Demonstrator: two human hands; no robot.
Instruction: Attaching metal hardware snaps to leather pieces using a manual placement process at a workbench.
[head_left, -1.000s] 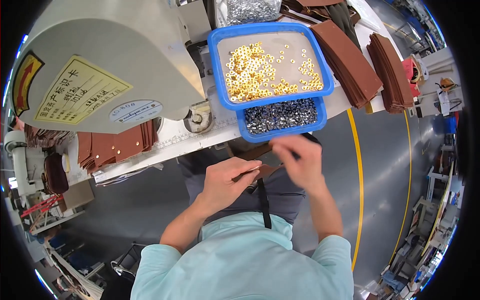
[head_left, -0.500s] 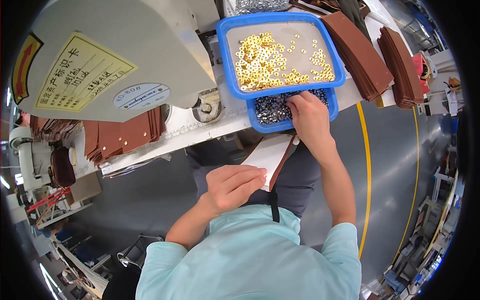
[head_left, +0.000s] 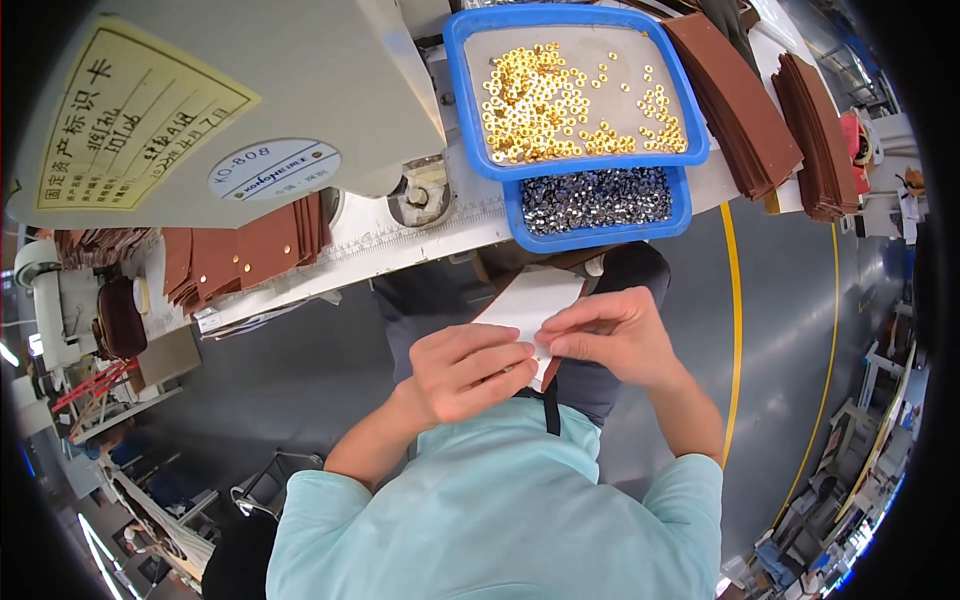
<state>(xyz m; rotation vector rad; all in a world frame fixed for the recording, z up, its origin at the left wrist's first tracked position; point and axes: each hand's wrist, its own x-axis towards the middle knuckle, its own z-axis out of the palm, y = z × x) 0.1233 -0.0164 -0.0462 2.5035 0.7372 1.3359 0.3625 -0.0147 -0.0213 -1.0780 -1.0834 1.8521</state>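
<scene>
My left hand (head_left: 468, 372) grips the near end of a brown leather strip (head_left: 533, 303), held over my lap with its white side up. Close against that same end, my right hand (head_left: 612, 335) pinches with thumb and forefinger. Whatever small piece lies between those fingertips is hidden. A tiny gold spot shows on the strip below the fingers. Beyond my hands, a blue tray (head_left: 697, 158) holds gold ring-shaped eyelets (head_left: 530, 100). Its front edge overlaps a lower blue tray (head_left: 600, 240) of small silvery metal parts (head_left: 590, 205).
A large grey machine (head_left: 330, 80) stands on the white table (head_left: 370, 253) at the left. Brown leather pieces with gold fittings (head_left: 250, 255) lie beneath it. Two stacks of brown strips (head_left: 735, 110) (head_left: 815, 140) overhang the right edge. Yellow lines (head_left: 735, 300) mark the grey floor.
My right hand has left the lower tray of silvery parts and come back to the strip beside my left hand. The view has shifted slightly.
</scene>
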